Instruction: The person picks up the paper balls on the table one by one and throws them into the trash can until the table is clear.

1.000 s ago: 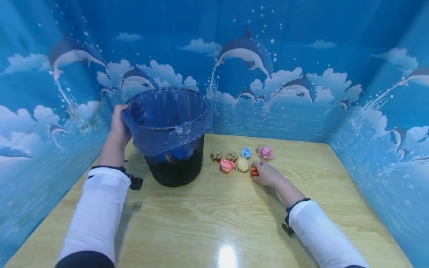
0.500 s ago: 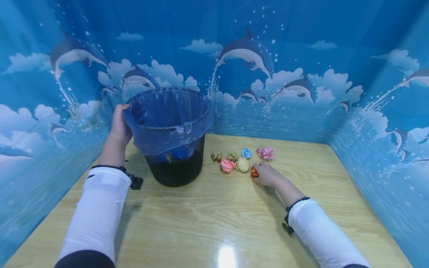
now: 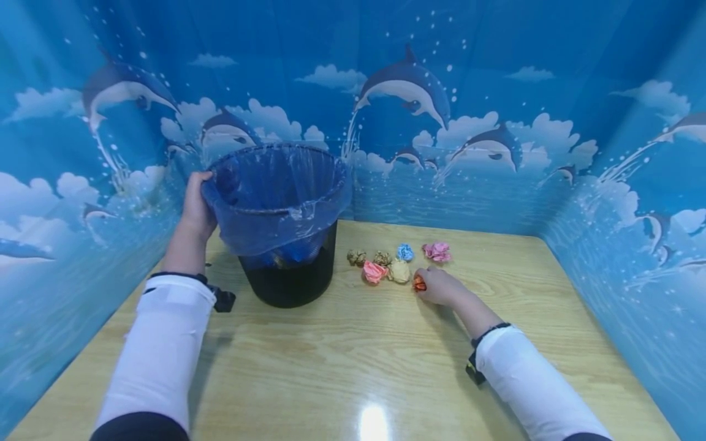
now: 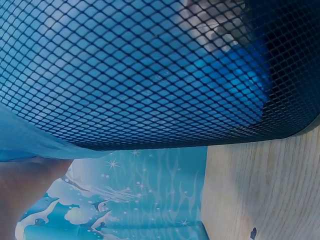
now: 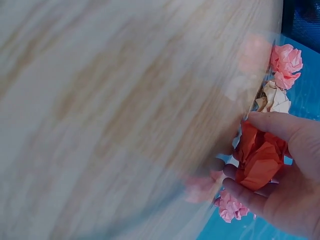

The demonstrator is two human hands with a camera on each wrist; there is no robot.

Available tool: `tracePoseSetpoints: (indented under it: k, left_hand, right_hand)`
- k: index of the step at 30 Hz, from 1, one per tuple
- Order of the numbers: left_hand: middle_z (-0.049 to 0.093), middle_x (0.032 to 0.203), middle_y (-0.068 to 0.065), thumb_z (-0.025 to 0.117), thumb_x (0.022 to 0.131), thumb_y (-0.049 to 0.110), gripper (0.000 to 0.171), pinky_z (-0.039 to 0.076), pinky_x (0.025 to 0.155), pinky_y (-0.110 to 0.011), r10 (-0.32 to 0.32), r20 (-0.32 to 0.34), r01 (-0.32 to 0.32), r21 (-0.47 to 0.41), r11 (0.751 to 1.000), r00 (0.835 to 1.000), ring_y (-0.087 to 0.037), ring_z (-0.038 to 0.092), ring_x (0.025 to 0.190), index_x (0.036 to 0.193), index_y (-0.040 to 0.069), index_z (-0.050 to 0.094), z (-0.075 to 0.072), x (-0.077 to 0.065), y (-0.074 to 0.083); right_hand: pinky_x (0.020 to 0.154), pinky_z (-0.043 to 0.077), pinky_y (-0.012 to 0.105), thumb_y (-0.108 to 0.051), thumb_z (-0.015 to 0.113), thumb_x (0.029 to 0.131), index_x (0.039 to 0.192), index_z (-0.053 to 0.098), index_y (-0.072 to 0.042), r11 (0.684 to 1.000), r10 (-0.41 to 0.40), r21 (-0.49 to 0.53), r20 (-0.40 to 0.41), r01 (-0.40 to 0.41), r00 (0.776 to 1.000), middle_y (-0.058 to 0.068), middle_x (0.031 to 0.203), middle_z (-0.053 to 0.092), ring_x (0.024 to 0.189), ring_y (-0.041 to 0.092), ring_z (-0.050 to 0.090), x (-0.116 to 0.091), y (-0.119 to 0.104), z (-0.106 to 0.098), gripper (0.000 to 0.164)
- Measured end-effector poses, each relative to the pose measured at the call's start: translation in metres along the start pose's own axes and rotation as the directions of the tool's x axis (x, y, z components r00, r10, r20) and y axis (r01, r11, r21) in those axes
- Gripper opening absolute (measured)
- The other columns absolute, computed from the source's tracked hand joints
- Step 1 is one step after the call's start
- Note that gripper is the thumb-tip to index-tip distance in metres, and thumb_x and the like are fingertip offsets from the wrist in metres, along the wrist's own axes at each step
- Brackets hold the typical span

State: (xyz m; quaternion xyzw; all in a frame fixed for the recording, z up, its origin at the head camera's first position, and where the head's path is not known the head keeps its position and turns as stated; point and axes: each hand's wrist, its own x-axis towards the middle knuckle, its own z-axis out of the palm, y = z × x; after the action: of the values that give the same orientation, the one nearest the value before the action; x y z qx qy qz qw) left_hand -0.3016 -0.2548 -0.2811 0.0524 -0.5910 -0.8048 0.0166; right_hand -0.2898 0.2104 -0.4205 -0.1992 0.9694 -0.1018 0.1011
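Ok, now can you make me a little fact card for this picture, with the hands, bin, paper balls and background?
Left hand: holds the black mesh bin near its top
Right hand: pinches the orange paper ball
In the bin: blue see-through bag, folded over the top
Also on the wood-grained table: salmon pink ball, cream ball, blue ball, purplish pink ball, two brownish balls
Background: blue, with dolphins and clouds

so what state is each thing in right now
bin: lined, no lid on
liner: open, folded over the bin
orange ball: crumpled, held
left grip: holding the bin
right grip: holding the orange ball
coral ball: crumpled, on table
cream ball: crumpled, on table
two brown balls: crumpled, on table
blue ball: crumpled, on table
mauve ball: crumpled, on table
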Motion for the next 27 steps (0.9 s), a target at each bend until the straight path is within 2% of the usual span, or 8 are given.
tracePoseSetpoints:
  k: [9, 17, 27]
  left_hand:
    - [-0.035, 0.154, 0.015, 0.041, 0.091, 0.048, 0.093, -0.013, 0.119, -0.031, 0.008, 0.000, -0.008, -0.003, 1.000, 1.000, -0.009, -0.030, 0.143, 0.147, 0.032, -0.031, 0.000, 0.000, 0.000]
    - [-0.035, 0.154, 0.015, 0.041, 0.091, 0.048, 0.092, -0.012, 0.119, -0.030, -0.003, 0.013, 0.003, -0.003, 1.000, 1.000, -0.008, -0.029, 0.143, 0.147, 0.032, -0.031, 0.001, 0.000, 0.002]
    - [-0.035, 0.154, 0.016, 0.040, 0.092, 0.048, 0.091, -0.011, 0.119, -0.029, -0.005, 0.018, 0.006, -0.014, 1.000, 1.000, -0.007, -0.029, 0.143, 0.146, 0.032, -0.032, 0.001, 0.000, 0.001]
  right_hand:
    - [0.081, 0.051, 0.045, -0.011, 0.068, 0.085, 0.113, 0.059, 0.000, 1.000, 0.020, 0.021, 0.011, -0.020, 1.000, 0.015, 0.095, 0.059, 0.087, 0.028, 0.059, 0.001, -0.001, -0.005, 0.031]
    - [0.071, 0.050, 0.040, -0.008, 0.066, 0.084, 0.106, 0.060, 0.000, 1.000, -0.021, 0.013, -0.045, 0.021, 0.999, 0.009, 0.084, 0.060, 0.077, 0.022, 0.058, 0.002, 0.001, -0.013, 0.024]
    - [0.079, 0.051, 0.045, -0.008, 0.065, 0.085, 0.113, 0.060, 0.003, 1.000, -0.020, -0.016, -0.108, 0.018, 0.994, 0.016, 0.096, 0.063, 0.089, 0.030, 0.061, 0.003, -0.001, -0.027, 0.030]
